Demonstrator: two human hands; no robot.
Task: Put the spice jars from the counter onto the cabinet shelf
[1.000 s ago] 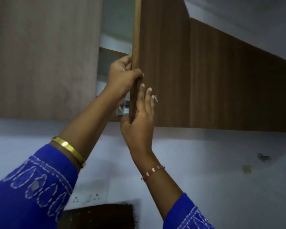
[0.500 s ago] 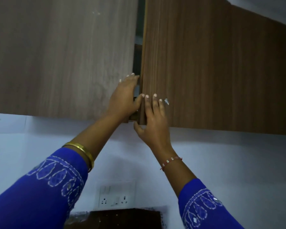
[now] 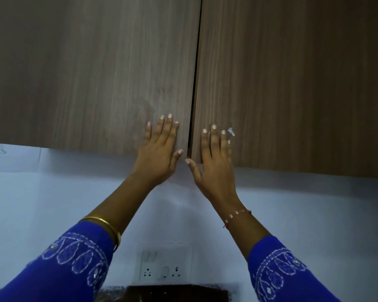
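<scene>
**Q:** What are your hands doing?

**A:** Both lie flat with straight fingers, holding nothing. My left hand presses the left cabinet door near its lower inner corner; my right hand presses the right cabinet door just across the dark seam, which runs from 12 o'clock down to the middle of the view.

**Q:** And the spice jars?

**A:** None in sight. No jar shows anywhere, and the shelf is hidden behind the doors. If any jars are left on the counter, I can't tell from here.

**Q:** What might go wrong?

**A:** My thumbs sit right at the seam, so a hard shove could pinch one. Uneven pressure could leave a door proud or let it spring back. I'd also guess a jar set too near the shelf's front edge could block a door.

**Q:** What has changed?

**A:** Half a second ago a gap showed between the doors and my left fingers were at the edge. Now only a thin line remains. The wall socket sits at 6 o'clock.
</scene>
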